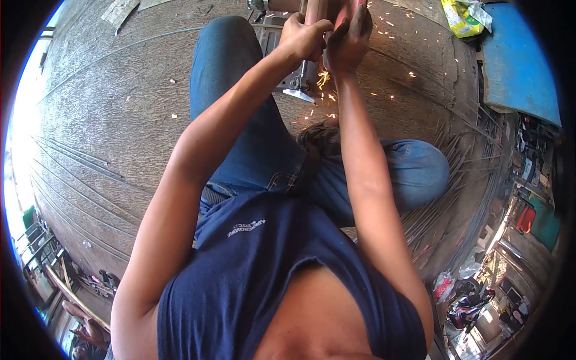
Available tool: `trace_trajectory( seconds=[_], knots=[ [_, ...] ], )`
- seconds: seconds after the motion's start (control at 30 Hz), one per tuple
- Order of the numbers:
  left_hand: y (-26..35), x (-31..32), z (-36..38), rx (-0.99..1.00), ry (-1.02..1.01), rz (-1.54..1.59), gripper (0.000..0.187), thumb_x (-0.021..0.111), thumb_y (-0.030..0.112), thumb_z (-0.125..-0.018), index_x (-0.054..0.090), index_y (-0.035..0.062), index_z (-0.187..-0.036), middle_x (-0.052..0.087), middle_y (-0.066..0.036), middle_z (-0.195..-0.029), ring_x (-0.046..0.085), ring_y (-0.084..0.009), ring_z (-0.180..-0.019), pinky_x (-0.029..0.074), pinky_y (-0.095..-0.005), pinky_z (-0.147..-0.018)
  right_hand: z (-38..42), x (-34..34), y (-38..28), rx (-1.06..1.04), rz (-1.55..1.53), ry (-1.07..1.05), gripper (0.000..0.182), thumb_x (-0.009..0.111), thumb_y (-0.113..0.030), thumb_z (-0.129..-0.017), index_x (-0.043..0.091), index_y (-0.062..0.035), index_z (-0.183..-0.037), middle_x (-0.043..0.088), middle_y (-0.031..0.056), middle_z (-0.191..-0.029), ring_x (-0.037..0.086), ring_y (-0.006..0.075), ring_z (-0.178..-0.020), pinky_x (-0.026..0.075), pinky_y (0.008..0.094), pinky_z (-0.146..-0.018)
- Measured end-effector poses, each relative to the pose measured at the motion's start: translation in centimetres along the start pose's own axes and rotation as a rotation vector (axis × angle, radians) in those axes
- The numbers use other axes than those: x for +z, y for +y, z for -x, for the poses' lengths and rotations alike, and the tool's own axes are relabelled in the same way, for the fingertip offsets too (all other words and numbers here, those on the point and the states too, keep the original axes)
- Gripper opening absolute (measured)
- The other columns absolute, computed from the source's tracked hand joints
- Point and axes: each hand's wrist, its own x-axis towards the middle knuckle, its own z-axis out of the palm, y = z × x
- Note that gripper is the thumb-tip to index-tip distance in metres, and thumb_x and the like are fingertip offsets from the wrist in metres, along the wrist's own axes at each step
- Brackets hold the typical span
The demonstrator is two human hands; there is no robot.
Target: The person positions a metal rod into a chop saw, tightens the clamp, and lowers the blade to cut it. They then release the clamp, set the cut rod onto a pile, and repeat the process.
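At the top of the head view both my hands are close together above a grey metal machine part (271,41) on the floor. My left hand (303,37) is closed round a pale brownish bar-like piece (315,11). Beside it, my right hand (349,51), dark at the fingers, is wrapped against a reddish piece (344,17); its kind is cut off by the frame edge. Orange sparks (324,79) spray below and to the right of the hands. A bright, curved metal piece (298,95) sticks out just below my left hand.
My bent knees in jeans (225,54) flank the work. Thin metal rods (444,174) lie on the right and rods (78,157) on the left. A blue panel (521,60) and yellow bag (461,19) are upper right. Another person (90,333) is at lower left.
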Motion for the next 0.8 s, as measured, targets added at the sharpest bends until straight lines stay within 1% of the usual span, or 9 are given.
trace_trajectory(
  seconds=[0.13,0.2,0.4,0.5,0.6,0.67,0.7,0.8],
  knots=[
    [0.3,0.0,0.3,-0.011,-0.021,-0.011,0.05,0.073,0.025,-0.075,0.055,-0.0079,-0.107,0.064,-0.012,-0.074,0.063,-0.017,-0.058,0.053,-0.0306,-0.054,0.0,-0.1,0.0,-0.023,0.022,-0.005,0.064,0.061,-0.012,-0.086,0.034,-0.0038,-0.144,0.042,0.0247,-0.141,0.045,0.0451,-0.126,0.042,0.0493,-0.104],
    [0.2,0.1,0.3,-0.008,0.019,0.012,0.052,0.074,0.026,-0.074,0.055,-0.0081,-0.109,0.064,-0.013,-0.076,0.063,-0.0175,-0.059,0.053,-0.0309,-0.055,0.0,0.0,-0.1,-0.026,0.027,-0.004,0.064,0.06,-0.013,-0.086,0.034,-0.0034,-0.144,0.042,0.0248,-0.141,0.045,0.0452,-0.126,0.041,0.0493,-0.104],
    [0.2,0.2,0.4,-0.024,0.04,0.014,0.055,0.075,0.026,-0.073,0.054,-0.0082,-0.111,0.065,-0.014,-0.081,0.064,-0.0178,-0.063,0.054,-0.0305,-0.057,0.0,0.0,-0.1,-0.017,0.019,-0.005,0.062,0.059,-0.014,-0.088,0.035,-0.0023,-0.144,0.041,0.0251,-0.142,0.044,0.0455,-0.127,0.04,0.0495,-0.105],
    [0.1,0.0,0.4,-0.006,-0.002,0.014,0.055,0.075,0.026,-0.074,0.054,-0.0085,-0.112,0.065,-0.013,-0.082,0.064,-0.0175,-0.065,0.053,-0.0295,-0.058,0.0,0.0,0.0,0.008,-0.007,-0.007,0.061,0.058,-0.015,-0.089,0.035,-0.0017,-0.144,0.041,0.0253,-0.142,0.044,0.0456,-0.127,0.039,0.0495,-0.106],
    [-0.2,0.1,0.1,-0.007,0.024,-0.001,0.055,0.075,0.026,-0.074,0.055,-0.0084,-0.112,0.065,-0.013,-0.083,0.064,-0.0173,-0.066,0.053,-0.0286,-0.059,0.0,0.2,0.1,0.084,-0.095,-0.007,0.06,0.057,-0.016,-0.09,0.035,-0.0012,-0.144,0.041,0.0254,-0.142,0.043,0.0458,-0.128,0.039,0.0496,-0.106],
    [-0.4,0.1,0.0,-0.004,0.026,0.004,0.055,0.074,0.026,-0.074,0.054,-0.0084,-0.112,0.065,-0.013,-0.082,0.064,-0.0173,-0.065,0.053,-0.029,-0.058,0.0,0.1,0.2,0.001,-0.012,-0.016,0.059,0.057,-0.016,-0.09,0.035,-0.0008,-0.144,0.04,0.0255,-0.143,0.043,0.0459,-0.128,0.038,0.0497,-0.107],
    [-0.4,0.1,0.0,-0.002,0.027,0.01,0.055,0.074,0.026,-0.074,0.054,-0.0085,-0.112,0.065,-0.013,-0.082,0.064,-0.0173,-0.064,0.053,-0.0294,-0.057,0.0,0.0,0.3,-0.157,0.146,-0.023,0.061,0.059,-0.017,-0.089,0.036,-0.0012,-0.143,0.039,0.0249,-0.144,0.042,0.0462,-0.128,0.038,0.0504,-0.106],
    [-0.5,0.0,-0.1,-0.019,-0.009,0.048,0.055,0.074,0.025,-0.074,0.052,-0.0084,-0.112,0.065,-0.013,-0.08,0.064,-0.0174,-0.062,0.053,-0.0303,-0.055,-0.1,-1.0,-1.0,-0.138,0.125,-0.037,0.062,0.061,-0.017,-0.088,0.037,-0.0012,-0.143,0.038,0.0245,-0.145,0.04,0.0457,-0.13,0.038,0.0505,-0.107]
  ],
)
